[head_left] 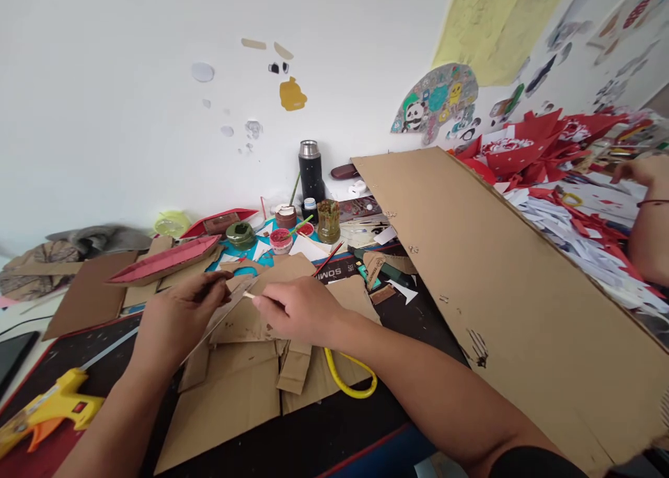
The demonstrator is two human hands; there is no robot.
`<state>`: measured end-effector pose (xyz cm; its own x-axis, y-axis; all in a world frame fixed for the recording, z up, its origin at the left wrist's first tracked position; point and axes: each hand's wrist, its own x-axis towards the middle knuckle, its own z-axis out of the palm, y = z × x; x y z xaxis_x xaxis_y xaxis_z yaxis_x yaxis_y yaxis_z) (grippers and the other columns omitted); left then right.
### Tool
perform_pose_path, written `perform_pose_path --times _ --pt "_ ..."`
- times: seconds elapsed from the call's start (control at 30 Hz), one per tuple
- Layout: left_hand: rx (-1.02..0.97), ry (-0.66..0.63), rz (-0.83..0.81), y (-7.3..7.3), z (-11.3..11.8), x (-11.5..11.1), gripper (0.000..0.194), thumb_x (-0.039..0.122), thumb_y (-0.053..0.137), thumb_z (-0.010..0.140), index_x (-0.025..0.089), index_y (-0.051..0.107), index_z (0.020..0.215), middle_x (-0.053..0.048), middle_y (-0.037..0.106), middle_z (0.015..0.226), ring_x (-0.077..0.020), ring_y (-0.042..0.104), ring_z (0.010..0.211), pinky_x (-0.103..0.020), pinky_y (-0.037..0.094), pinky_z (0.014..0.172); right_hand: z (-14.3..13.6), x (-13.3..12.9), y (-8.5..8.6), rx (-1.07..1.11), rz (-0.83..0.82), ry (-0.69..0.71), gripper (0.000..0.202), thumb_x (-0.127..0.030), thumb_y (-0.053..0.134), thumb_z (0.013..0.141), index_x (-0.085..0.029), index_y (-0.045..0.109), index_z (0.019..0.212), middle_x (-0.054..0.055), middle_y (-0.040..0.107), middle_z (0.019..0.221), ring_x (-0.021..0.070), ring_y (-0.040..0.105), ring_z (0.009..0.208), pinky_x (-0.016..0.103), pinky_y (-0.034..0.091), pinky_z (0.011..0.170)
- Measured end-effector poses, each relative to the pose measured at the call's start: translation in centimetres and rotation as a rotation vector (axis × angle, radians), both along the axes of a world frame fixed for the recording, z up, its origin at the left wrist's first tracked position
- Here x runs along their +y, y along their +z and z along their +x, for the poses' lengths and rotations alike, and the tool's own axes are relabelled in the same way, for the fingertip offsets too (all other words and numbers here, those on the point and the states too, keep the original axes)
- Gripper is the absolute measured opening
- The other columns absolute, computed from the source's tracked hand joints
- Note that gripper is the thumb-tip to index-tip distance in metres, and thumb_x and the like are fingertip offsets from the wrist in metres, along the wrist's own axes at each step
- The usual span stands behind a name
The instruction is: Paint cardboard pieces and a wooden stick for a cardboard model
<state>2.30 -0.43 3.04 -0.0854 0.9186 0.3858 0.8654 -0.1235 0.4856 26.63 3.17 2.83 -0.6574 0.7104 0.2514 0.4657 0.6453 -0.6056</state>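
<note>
My left hand (pixel 182 314) is closed on a thin, pale, flat strip (pixel 222 318) that slants down toward the table. My right hand (pixel 295 309) pinches a short, light-coloured stick (pixel 249 295), its tip close to the strip. Whether the two touch cannot be made out. Beneath both hands lie cut pieces of brown cardboard (pixel 235 387). A yellow loop handle (pixel 355 392) shows below my right wrist. Off to the left of my left forearm rests a yellow glue gun (pixel 78 398).
A large cardboard sheet (pixel 502 276) slants across the right side. Paint jars (pixel 281 240), a black thermos (pixel 310 171) and a pink boat shape (pixel 167 260) stand behind my hands. Another person's arm (pixel 651 213) reaches in at far right, beside red and white paper pieces (pixel 564 234).
</note>
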Motion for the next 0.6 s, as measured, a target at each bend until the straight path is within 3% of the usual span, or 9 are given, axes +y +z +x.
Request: perform_pose_path --times 0.13,0.23,0.3,0.43,0.6 --pt "-0.218 -0.11 -0.063 0.2 0.0 -0.2 0.039 0.065 0.074 0.095 0.03 0.09 0.105 0.0 0.092 0.095 -0.0258 0.087 0.083 -0.03 0.067 0.076 0.0 -0.2 0.1 0.002 -0.019 -0.01 0.037 -0.037 0.06 0.115 -0.02 0.069 0.084 0.0 0.066 0.074 0.0161 0.046 0.067 0.034 0.02 0.063" --pt "-0.285 -0.137 -0.139 0.2 0.3 -0.3 0.061 0.084 0.07 0.088 0.029 0.09 0.104 -0.006 0.092 0.097 -0.0287 0.087 0.084 -0.035 0.069 0.078 0.0 -0.1 0.2 0.006 -0.025 -0.022 0.035 -0.035 0.062 0.114 -0.02 0.07 0.084 0.0 0.065 0.074 0.0155 0.046 0.067 0.033 0.021 0.063" --pt "-0.29 -0.155 -0.173 0.3 0.6 -0.3 0.067 0.089 0.069 0.086 0.029 0.091 0.103 -0.007 0.092 0.098 -0.0295 0.088 0.084 -0.036 0.07 0.078 0.0 -0.1 0.2 -0.001 -0.015 -0.026 0.035 -0.035 0.062 0.115 -0.02 0.07 0.084 0.0 0.066 0.074 0.0155 0.047 0.067 0.033 0.021 0.063" --pt "-0.233 -0.194 -0.152 1.0 1.2 -0.6 0.061 0.084 0.069 0.089 0.029 0.091 0.103 -0.006 0.092 0.096 -0.0274 0.088 0.083 -0.032 0.069 0.077 -0.1 -0.1 0.1 -0.025 0.011 -0.029 0.034 -0.037 0.061 0.115 -0.02 0.072 0.087 0.001 0.069 0.076 0.016 0.051 0.068 0.034 0.021 0.063" --pt "-0.123 -0.267 -0.084 1.1 1.7 -0.8 0.043 0.066 0.067 0.098 0.029 0.089 0.099 -0.005 0.09 0.092 -0.0243 0.085 0.08 -0.03 0.066 0.078 -0.2 -0.1 -0.2 -0.07 0.043 -0.027 0.036 -0.038 0.058 0.116 -0.02 0.074 0.089 0.002 0.072 0.077 0.0172 0.054 0.068 0.035 0.02 0.062"
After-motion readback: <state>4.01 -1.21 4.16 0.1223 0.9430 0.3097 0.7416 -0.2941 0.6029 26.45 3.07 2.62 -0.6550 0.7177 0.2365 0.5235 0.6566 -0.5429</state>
